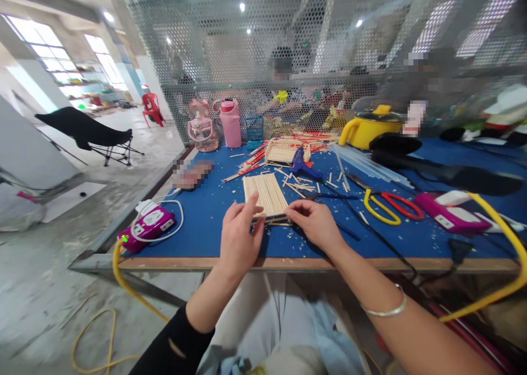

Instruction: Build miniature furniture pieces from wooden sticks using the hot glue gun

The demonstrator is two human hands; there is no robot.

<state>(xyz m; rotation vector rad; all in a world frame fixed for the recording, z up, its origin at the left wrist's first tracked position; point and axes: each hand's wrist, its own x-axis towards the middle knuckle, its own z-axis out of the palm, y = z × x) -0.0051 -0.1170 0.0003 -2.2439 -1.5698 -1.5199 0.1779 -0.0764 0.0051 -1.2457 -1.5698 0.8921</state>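
A flat panel of pale wooden sticks (pixel 267 191), laid side by side, is between my hands at the near part of the blue tabletop. My left hand (pixel 241 235) is at its near left corner, fingers over the top and thumb below the near edge. At the near right corner, the thumb and fingertips of my right hand (pixel 315 224) are pinched together on the panel. Just beyond lies a blue glue gun (pixel 303 165), beside another stick-built piece (pixel 280 152). Short cut sticks (pixel 298 185) are scattered around.
To the right are scissors with yellow and red handles (pixel 385 206), clear glue sticks (pixel 370 163), a yellow pot (pixel 373 130) and a purple power strip (pixel 450 213). Another purple power strip (pixel 152 224) sits left. Pink bottles (pixel 230 125) stand before a mesh screen (pixel 230 51); people are behind it.
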